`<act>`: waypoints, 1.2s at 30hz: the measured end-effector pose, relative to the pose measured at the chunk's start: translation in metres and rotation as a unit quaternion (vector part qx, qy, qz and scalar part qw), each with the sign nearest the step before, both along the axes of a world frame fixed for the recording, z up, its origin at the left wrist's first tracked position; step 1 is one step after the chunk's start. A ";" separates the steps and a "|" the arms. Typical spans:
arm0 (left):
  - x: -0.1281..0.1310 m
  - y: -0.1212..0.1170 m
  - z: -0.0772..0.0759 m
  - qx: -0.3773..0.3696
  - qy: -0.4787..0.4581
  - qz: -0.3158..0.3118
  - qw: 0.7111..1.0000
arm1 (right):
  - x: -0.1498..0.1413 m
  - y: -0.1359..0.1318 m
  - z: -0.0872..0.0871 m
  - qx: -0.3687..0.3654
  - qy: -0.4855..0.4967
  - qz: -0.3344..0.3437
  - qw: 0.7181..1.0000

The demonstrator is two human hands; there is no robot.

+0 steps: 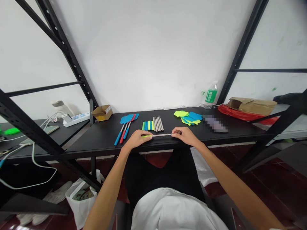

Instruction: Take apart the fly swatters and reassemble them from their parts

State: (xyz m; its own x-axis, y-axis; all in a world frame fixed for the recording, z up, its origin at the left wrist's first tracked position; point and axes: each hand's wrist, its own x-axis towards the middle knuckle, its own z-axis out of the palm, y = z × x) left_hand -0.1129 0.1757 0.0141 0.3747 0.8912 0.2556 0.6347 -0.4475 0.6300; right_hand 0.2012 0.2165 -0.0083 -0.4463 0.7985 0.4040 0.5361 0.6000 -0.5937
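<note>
My left hand (136, 139) is closed around a lime-green handle grip (146, 136) near the black table's front edge. My right hand (184, 134) pinches the other end of a thin metal rod (161, 135) that runs into that grip. Both hands hold the piece level just above the table (100, 140). Behind them lie a row of coloured grips (147, 125), a row of bare metal rods (158, 124), three finished swatters with blue and red heads (126, 126), and a pile of green and blue swatter heads (188, 117).
A small cardboard box (102, 112) sits at the back left. A green-labelled water bottle (211, 95) stands at the back right beside a brown paper package on red plastic (251, 107). Black rack struts frame both sides. A power strip (76, 117) and cables lie on the left shelf.
</note>
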 end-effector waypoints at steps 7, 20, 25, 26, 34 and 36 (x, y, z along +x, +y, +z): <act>0.000 0.001 0.000 0.001 0.000 -0.003 1.000 | -0.001 -0.002 0.002 0.007 -0.013 -0.011 1.000; 0.000 0.002 -0.001 0.003 0.003 0.004 1.000 | 0.000 -0.002 0.001 0.006 -0.011 -0.004 1.000; 0.001 0.001 -0.001 -0.001 -0.001 0.003 1.000 | 0.000 -0.001 0.001 0.008 -0.016 -0.005 1.000; 0.001 0.001 -0.001 0.000 -0.003 0.003 1.000 | 0.000 -0.002 0.001 0.009 -0.017 -0.006 1.000; 0.000 0.000 0.000 0.006 0.002 0.001 1.000 | -0.001 -0.004 0.003 0.008 -0.031 -0.009 0.999; 0.000 0.000 0.000 0.006 0.002 -0.003 1.000 | 0.000 -0.004 0.003 0.012 -0.035 -0.012 0.999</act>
State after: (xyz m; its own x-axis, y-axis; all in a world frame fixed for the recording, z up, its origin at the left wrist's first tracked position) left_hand -0.1127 0.1762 0.0144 0.3810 0.8861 0.2641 0.6344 -0.4583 0.6224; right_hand 0.2007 0.2130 -0.0049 -0.4550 0.7994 0.3923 0.5895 0.6006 -0.5402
